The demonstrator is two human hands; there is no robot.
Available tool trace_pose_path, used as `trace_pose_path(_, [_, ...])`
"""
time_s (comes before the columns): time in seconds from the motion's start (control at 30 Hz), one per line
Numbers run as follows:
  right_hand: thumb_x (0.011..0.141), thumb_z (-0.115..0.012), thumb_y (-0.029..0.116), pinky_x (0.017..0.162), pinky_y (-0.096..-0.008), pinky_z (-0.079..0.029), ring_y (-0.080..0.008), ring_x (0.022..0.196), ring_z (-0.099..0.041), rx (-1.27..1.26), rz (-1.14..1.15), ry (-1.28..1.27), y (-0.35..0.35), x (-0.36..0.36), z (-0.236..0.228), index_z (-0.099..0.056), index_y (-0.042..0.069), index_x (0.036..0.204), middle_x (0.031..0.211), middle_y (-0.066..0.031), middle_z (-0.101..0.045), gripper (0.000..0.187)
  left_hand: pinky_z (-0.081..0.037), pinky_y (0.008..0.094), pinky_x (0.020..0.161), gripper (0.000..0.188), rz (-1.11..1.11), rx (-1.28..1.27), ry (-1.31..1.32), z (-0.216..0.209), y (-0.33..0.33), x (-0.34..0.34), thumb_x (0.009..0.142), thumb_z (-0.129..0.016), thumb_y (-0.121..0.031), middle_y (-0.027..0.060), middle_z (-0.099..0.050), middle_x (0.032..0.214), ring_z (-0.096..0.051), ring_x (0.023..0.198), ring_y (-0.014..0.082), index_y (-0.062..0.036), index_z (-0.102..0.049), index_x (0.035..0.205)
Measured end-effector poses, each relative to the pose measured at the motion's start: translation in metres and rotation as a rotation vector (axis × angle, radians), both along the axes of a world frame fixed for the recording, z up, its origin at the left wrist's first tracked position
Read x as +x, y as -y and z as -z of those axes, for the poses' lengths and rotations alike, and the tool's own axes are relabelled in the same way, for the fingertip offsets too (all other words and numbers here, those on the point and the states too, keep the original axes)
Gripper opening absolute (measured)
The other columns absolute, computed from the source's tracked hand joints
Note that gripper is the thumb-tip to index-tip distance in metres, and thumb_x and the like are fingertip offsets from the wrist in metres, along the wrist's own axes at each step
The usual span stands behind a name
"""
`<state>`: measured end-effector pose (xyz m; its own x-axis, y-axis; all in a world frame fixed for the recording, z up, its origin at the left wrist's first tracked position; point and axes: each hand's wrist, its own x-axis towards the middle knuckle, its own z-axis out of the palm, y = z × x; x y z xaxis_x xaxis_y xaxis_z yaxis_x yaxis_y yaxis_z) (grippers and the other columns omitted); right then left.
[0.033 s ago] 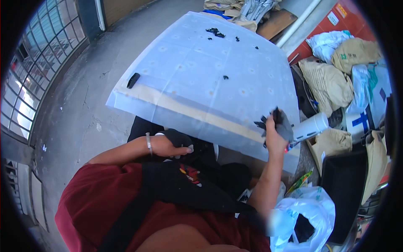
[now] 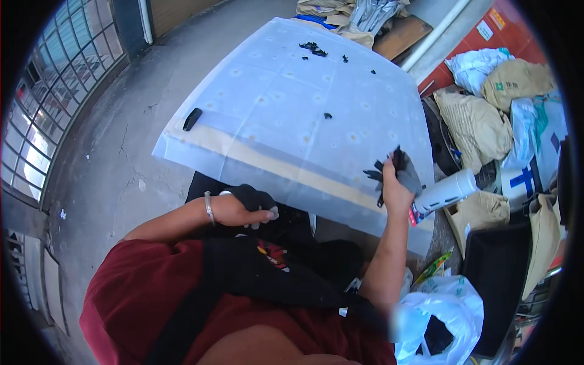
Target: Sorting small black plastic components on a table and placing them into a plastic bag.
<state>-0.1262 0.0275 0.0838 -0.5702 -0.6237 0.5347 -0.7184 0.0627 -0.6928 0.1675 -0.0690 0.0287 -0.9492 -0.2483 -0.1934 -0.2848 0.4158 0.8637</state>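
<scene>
At the right edge of a low table with a pale patterned cover [image 2: 267, 121], my right hand [image 2: 398, 185], partly gloved in grey, is closed around several thin black pieces [image 2: 373, 175] that stick out between the fingers. Beside its wrist lies a white cylindrical container [image 2: 447, 191] with dark marks. My left hand [image 2: 249, 207], in a dark glove with bare thumb and a bracelet at the wrist, is curled near my lap, below the table's front edge. Whatever its fingers hold, if anything, is hidden. Small black scraps [image 2: 313, 48] lie on the far part of the cover.
A black oblong piece [image 2: 192, 118] rests near the table's left corner. To the right are tan sacks [image 2: 474, 125], a black tray [image 2: 496, 286] and an open white plastic bag [image 2: 453, 298] with something dark inside. A barred window [image 2: 67, 67] stands at the far left.
My right hand has shifted slightly left, and the black pieces in it are fanned a little wider. The left hand has moved very slightly left.
</scene>
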Motion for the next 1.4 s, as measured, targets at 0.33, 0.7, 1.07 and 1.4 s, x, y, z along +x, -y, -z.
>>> trace_pose_path(0.33, [0.081,-0.058,0.020,0.073,-0.0241,-0.043,-0.0101,0.080,-0.052,0.215,-0.204,0.359,0.136,-0.070,0.050,-0.057,0.001,0.104,0.088,-0.0030,-0.058,0.030,-0.045,0.0357,0.075,0.035,-0.592,-0.749,-0.140,-0.017,0.194,-0.056,0.078,-0.054,-0.032,0.0157,-0.061,0.087,-0.058,0.082,0.0308,-0.0068,-0.058,0.102])
trace_pose_path(0.7, [0.080,-0.060,0.029,0.066,-0.0239,-0.045,-0.0108,0.068,-0.055,0.489,-0.147,0.362,0.174,-0.166,0.018,-0.061,0.000,0.095,0.083,-0.0058,-0.060,0.033,-0.045,0.0357,0.078,0.031,-0.808,-0.871,-0.335,0.065,0.255,-0.139,0.076,-0.053,-0.028,0.0113,-0.060,0.097,-0.056,0.090,0.0271,-0.0071,-0.059,0.098])
trace_pose_path(1.07, [0.084,-0.053,0.030,0.069,-0.0295,-0.047,-0.0170,0.079,-0.057,0.605,-0.128,0.044,0.258,-0.160,0.026,-0.050,0.002,0.112,0.088,-0.0085,-0.058,0.040,-0.047,0.0370,0.073,0.022,-0.757,-0.878,-0.396,0.073,0.249,-0.134,0.074,-0.057,-0.021,0.0140,-0.059,0.093,-0.057,0.085,0.0299,-0.0043,-0.061,0.088])
trace_pose_path(1.4, [0.078,-0.049,0.053,0.096,-0.0349,-0.033,-0.0309,0.114,-0.045,0.601,-0.056,-0.551,0.463,-0.077,0.075,-0.039,0.007,0.128,0.118,-0.0213,-0.049,0.068,-0.046,0.0392,0.069,0.021,-0.761,-0.733,-0.409,0.067,0.250,-0.130,0.071,-0.056,-0.018,0.0132,-0.058,0.087,-0.057,0.079,0.0298,-0.0068,-0.060,0.089])
